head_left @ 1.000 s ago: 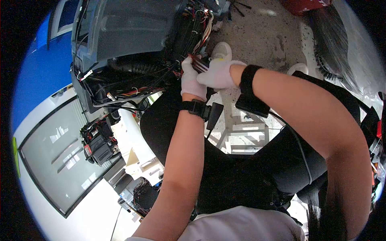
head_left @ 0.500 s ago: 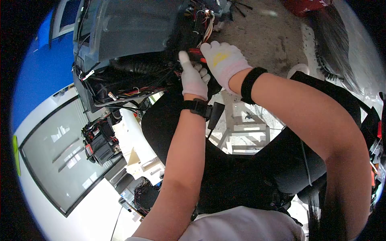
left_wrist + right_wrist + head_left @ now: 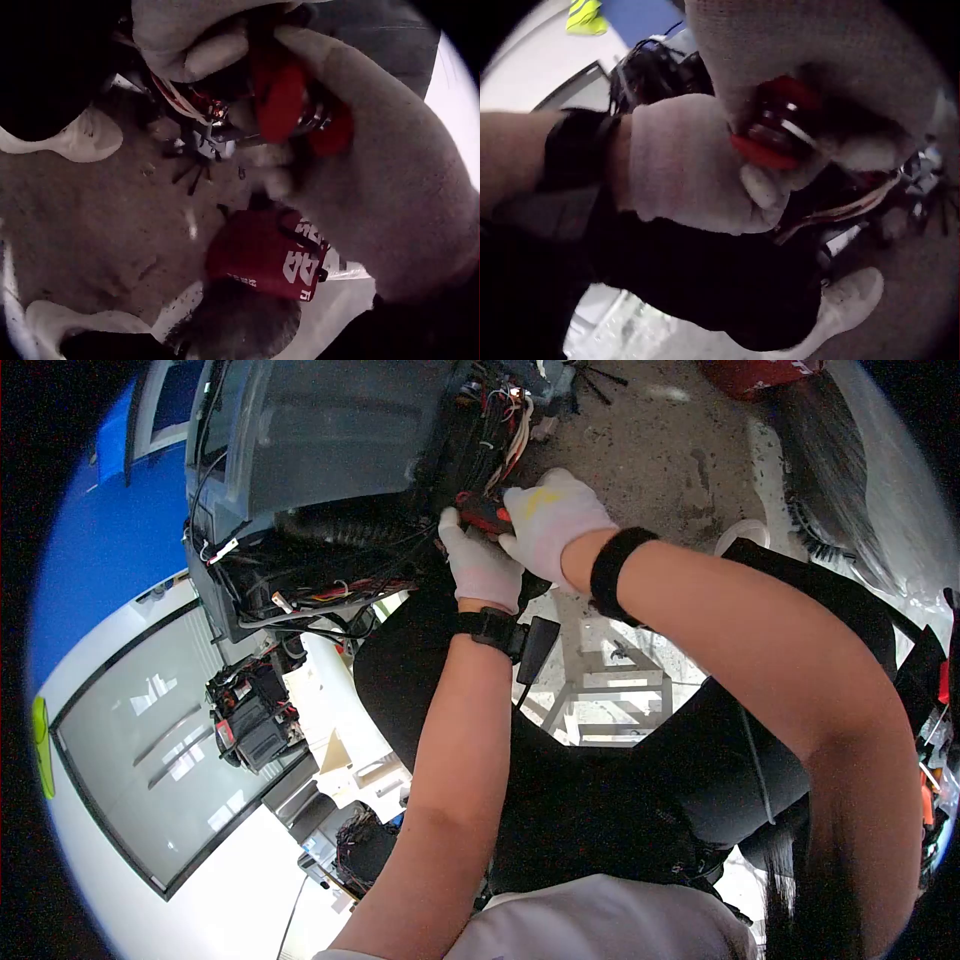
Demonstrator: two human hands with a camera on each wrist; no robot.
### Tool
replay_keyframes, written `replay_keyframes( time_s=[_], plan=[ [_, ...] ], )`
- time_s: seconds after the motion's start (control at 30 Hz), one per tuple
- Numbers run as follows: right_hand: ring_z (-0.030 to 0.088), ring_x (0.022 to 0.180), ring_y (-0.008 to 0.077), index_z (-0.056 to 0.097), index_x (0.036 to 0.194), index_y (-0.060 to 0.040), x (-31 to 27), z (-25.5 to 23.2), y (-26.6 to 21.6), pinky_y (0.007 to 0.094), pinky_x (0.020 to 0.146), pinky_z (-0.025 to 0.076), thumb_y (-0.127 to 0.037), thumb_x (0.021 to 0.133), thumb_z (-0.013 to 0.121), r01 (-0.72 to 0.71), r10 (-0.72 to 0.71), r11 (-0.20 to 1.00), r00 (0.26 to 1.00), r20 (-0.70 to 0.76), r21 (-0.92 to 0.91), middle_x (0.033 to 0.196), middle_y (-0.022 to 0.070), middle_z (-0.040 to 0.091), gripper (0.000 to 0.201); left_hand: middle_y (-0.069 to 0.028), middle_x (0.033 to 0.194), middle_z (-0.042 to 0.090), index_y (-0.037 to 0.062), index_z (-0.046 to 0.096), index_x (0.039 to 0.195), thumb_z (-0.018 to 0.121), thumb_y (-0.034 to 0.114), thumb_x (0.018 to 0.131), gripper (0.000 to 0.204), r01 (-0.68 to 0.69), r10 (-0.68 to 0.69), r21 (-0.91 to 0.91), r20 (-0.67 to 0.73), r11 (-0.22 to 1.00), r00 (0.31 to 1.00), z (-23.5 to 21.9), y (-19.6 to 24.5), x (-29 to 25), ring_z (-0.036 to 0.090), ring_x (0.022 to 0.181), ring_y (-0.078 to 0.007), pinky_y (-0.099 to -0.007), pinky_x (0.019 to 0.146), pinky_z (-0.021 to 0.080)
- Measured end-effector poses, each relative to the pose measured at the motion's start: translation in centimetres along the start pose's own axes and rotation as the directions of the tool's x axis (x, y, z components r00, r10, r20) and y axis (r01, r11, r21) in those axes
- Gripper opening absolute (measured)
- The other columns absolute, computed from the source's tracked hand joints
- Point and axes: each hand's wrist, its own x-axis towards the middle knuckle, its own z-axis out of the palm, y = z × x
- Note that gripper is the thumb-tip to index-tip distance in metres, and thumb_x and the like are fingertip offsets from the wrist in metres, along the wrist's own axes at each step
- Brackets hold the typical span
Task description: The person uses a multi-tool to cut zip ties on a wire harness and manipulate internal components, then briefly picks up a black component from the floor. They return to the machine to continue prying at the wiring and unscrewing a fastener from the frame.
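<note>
Both hands wear white knit gloves and meet at the wire harness (image 3: 510, 445) of a large dark grey plastic panel (image 3: 330, 430). In my right hand (image 3: 560, 515) is a pair of red-and-black-handled pliers (image 3: 485, 512), its fingers wrapped round the handles (image 3: 281, 105). The right wrist view shows metal between the red handles (image 3: 780, 124); the tool's tip is hidden. Just below, my left hand (image 3: 483, 565) has its fingers curled at the dark wires, its thumb beside the pliers. The left fingertips (image 3: 759, 187) lie close under the handles, and most of that grasp is hidden.
Loose cables (image 3: 340, 590) run along the panel's lower edge. A white stool frame (image 3: 615, 705) stands between the knees. Beyond lie a red bag (image 3: 262, 255) and plastic sheeting (image 3: 880, 510). A second wired part (image 3: 250, 720) sits at the left.
My right hand first turned and rose, showing spread red pliers handles, then came slightly down and left toward the left hand. The left hand stays at the wires; its thumb tilts slightly.
</note>
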Motion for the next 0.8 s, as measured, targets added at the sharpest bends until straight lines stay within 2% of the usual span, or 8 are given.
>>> replay_keyframes(
  time_s=[0.1, 0.17, 0.27, 0.43, 0.47, 0.57, 0.73, 0.8],
  plan=[
    [0.053, 0.097, 0.0265, 0.060, 0.098, -0.0093, 0.1, 0.9, 0.3, 0.0375, 0.078, 0.043, -0.028, 0.076, 0.064, 0.213, -0.279, 0.901, 0.952, -0.129, -0.379, 0.088, 0.0101, 0.063, 0.029, -0.0103, 0.123, 0.055, 0.0094, 0.053, 0.119, 0.039, 0.053, 0.091, 0.054, 0.105, -0.101, 0.104, -0.045, 0.989, 0.994, 1.0, -0.2, -0.2, 0.049, 0.116, -0.0268, -0.0408, 0.099, 0.037],
    [0.052, 0.097, 0.0225, 0.058, 0.095, -0.0120, 0.3, 0.8, 0.1, 0.0333, 0.076, 0.040, -0.024, 0.073, 0.066, 0.204, -0.281, 0.878, 0.952, -0.122, -0.432, 0.090, 0.0067, 0.063, 0.026, -0.0103, 0.126, 0.054, 0.0099, 0.052, 0.122, 0.037, 0.056, 0.092, 0.057, 0.174, -0.158, 0.198, -0.095, 0.965, 0.983, 1.0, -0.1, -0.2, 0.048, 0.118, -0.0268, -0.0407, 0.100, 0.036],
    [0.053, 0.100, 0.0244, 0.058, 0.100, -0.0119, 0.3, 0.5, 0.1, 0.0354, 0.080, 0.041, -0.023, 0.070, 0.068, 0.209, -0.267, 0.901, 0.958, -0.106, -0.380, 0.107, 0.0100, 0.058, 0.034, -0.0107, 0.125, 0.054, 0.0115, 0.051, 0.124, 0.036, 0.057, 0.092, 0.058, 0.168, -0.149, 0.174, -0.117, 0.970, 0.982, 1.0, -0.1, -0.2, 0.048, 0.117, -0.0276, -0.0395, 0.100, 0.036],
    [0.042, 0.123, 0.0391, 0.025, 0.142, -0.0137, -0.5, -0.3, -0.4, 0.0446, 0.098, 0.042, -0.011, 0.079, 0.059, 0.369, -0.312, 0.906, 0.913, -0.264, 0.206, 0.148, 0.0196, 0.019, 0.071, -0.0083, 0.109, 0.059, 0.0106, 0.054, 0.112, 0.042, 0.056, 0.089, 0.053, 0.090, -0.097, 0.115, 0.064, 0.989, 0.993, 0.8, -0.4, -0.4, 0.056, 0.103, -0.0222, -0.0350, 0.089, 0.044],
    [0.035, 0.128, 0.0426, 0.009, 0.147, -0.0121, -0.5, -1.1, -0.2, 0.0462, 0.102, 0.036, -0.018, 0.083, 0.054, 0.268, -0.254, 0.931, 0.963, -0.089, 0.249, 0.149, 0.0234, 0.016, 0.079, -0.0085, 0.112, 0.059, 0.0098, 0.053, 0.114, 0.039, 0.055, 0.090, 0.053, 0.089, -0.098, 0.129, 0.064, 0.988, 0.993, 0.7, -0.3, -0.2, 0.055, 0.104, -0.0230, -0.0351, 0.090, 0.044],
    [0.034, 0.129, 0.0437, 0.014, 0.145, -0.0072, 0.1, -1.3, -0.4, 0.0463, 0.107, 0.031, -0.030, 0.084, 0.050, 0.159, -0.166, 0.984, 0.982, 0.090, 0.080, 0.146, 0.0262, 0.022, 0.074, -0.0087, 0.109, 0.059, 0.0101, 0.053, 0.113, 0.039, 0.057, 0.089, 0.055, 0.091, -0.090, 0.072, -0.008, 0.993, 0.996, 0.7, -0.5, -0.3, 0.055, 0.104, -0.0225, -0.0361, 0.089, 0.045],
    [0.045, 0.120, 0.0392, 0.041, 0.137, -0.0101, 2.5, 1.7, 0.4, 0.0447, 0.101, 0.033, -0.046, 0.082, 0.047, 0.064, -0.047, 0.969, 0.996, -0.076, 0.238, 0.131, 0.0301, 0.041, 0.066, -0.0110, 0.108, 0.059, 0.0112, 0.052, 0.116, 0.035, 0.058, 0.089, 0.057, 0.124, -0.121, 0.089, -0.044, 0.988, 0.992, 0.6, -0.4, 0.1, 0.057, 0.099, -0.0248, -0.0385, 0.082, 0.047],
    [0.056, 0.104, 0.0373, 0.057, 0.118, -0.0015, 2.6, -1.7, 1.5, 0.0386, 0.092, 0.042, -0.057, 0.085, 0.040, -0.198, 0.009, 0.906, 0.893, 0.451, 0.374, 0.107, 0.0301, 0.057, 0.066, -0.0115, 0.108, 0.060, 0.0115, 0.052, 0.117, 0.034, 0.059, 0.089, 0.057, 0.130, -0.125, 0.090, -0.056, 0.987, 0.991, 0.6, -0.3, -0.1, 0.058, 0.098, -0.0253, -0.0391, 0.081, 0.048]
  ],
)
